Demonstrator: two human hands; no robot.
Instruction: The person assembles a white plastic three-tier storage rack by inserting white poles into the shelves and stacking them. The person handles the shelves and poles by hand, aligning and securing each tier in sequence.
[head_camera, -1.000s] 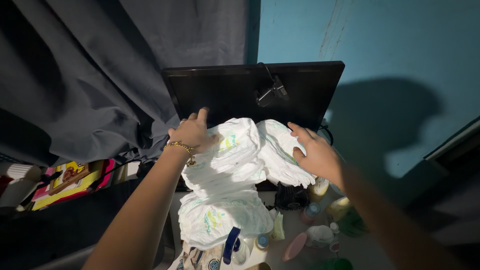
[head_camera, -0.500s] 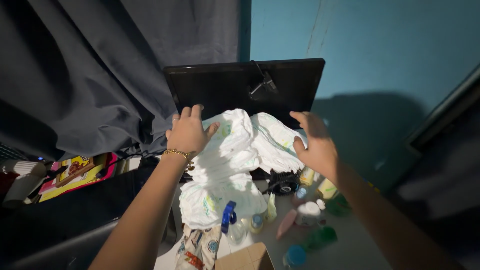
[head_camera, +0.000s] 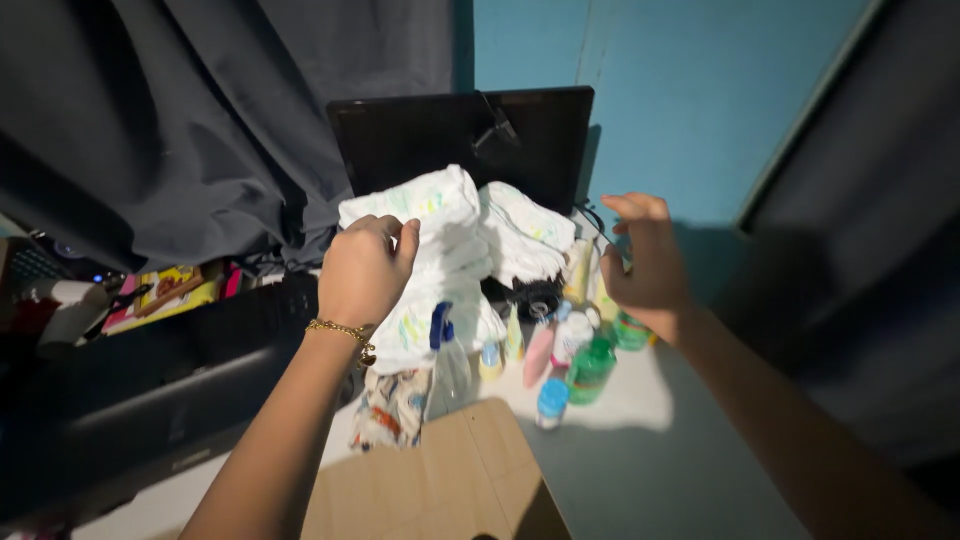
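My left hand (head_camera: 365, 270), with a gold bracelet on the wrist, grips the top white diaper (head_camera: 440, 215) of a soft pile and holds it up in front of a dark screen (head_camera: 450, 135). More white diapers (head_camera: 525, 235) lie heaped behind and below it. Off to the right of the pile, my right hand (head_camera: 645, 260) hovers with its fingers spread and nothing in it, above a cluster of small bottles (head_camera: 590, 365).
A spray bottle with a blue trigger (head_camera: 445, 350), a pink tube and a green bottle stand on the white tabletop (head_camera: 640, 450). A cardboard box flap (head_camera: 440, 480) lies in front. Dark curtains (head_camera: 180, 130) hang at the left, a blue wall (head_camera: 680, 90) behind.
My right hand has let go of the diaper pile and drawn away to the right. My left hand has closed on the top diaper. The view has shifted left and down.
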